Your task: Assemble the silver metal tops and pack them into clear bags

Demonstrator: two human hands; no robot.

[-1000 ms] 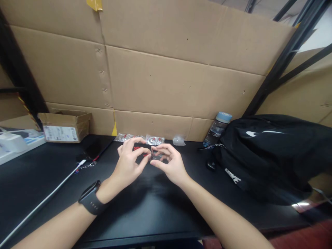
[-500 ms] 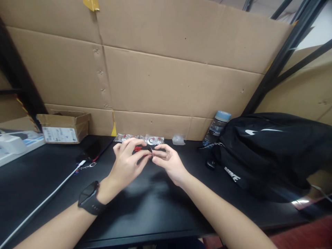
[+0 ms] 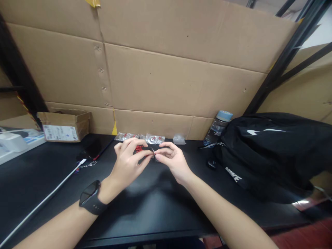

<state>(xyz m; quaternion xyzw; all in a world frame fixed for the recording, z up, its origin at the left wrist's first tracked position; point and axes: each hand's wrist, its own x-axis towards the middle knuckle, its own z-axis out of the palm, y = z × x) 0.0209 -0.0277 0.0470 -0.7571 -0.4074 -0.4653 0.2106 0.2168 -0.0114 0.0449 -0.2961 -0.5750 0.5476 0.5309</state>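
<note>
In front of me, over the desk, a thin disc (image 3: 153, 150) with a shiny rim shows nearly edge-on between my hands. My right hand (image 3: 174, 162) pinches its right side between thumb and fingers. My left hand (image 3: 131, 157), with a black smartwatch (image 3: 90, 195) on the wrist, has its thumb and index tips closed together right at the disc's left face. What sits between those left fingertips is too small to make out. A bundle of red cord (image 3: 139, 148) appears just behind the left fingers, partly covered by them.
Clear packets with round pieces (image 3: 155, 139) and a crumpled clear plastic piece (image 3: 178, 139) lie along the cardboard wall (image 3: 155, 83). To the left are an open carton (image 3: 63, 126), a phone (image 3: 94, 148), its cable and a power strip (image 3: 23, 145). A bottle (image 3: 218, 128) and black bag (image 3: 272, 155) stand right.
Both hands stay close together around the disc. My right hand has shifted very slightly right, and the disc has turned a little. The whole view has moved slightly.
</note>
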